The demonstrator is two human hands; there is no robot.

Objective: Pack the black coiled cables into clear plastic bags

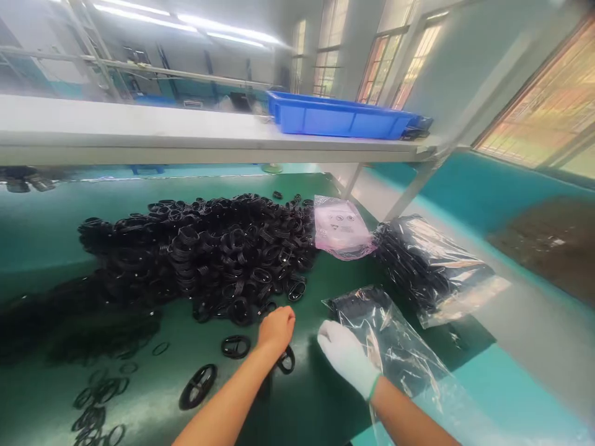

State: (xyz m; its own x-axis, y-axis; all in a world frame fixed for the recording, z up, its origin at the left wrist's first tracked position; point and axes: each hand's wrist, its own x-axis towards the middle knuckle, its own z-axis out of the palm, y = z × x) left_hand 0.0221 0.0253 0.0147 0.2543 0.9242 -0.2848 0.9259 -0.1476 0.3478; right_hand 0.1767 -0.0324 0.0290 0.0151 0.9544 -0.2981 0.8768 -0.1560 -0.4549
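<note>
My left hand (pixel 277 331) is bare and curled closed at the near edge of a large heap of black oval rings (pixel 237 248). Whatever its fingers hold is hidden. Partly behind that wrist is a black oval ring (pixel 287 360); I cannot tell whether it is held or lies on the table. Two more, a crossbarred oval ring (pixel 198 386) and a smaller one (pixel 235 347), lie to the left. My right hand (pixel 346 353), in a white glove, is also curled closed, its grip hidden. It is against the left side of a clear plastic bag (pixel 395 347) with black contents at its far end.
A filled clear bag of black parts (pixel 418 266) lies at the right edge of the green table (pixel 153 365). Behind it is a pink printed bag (pixel 341 226). Loose thin rings (pixel 95 415) lie front left. A shelf (pixel 139 139) carrying a blue bin (pixel 344 118) spans the back.
</note>
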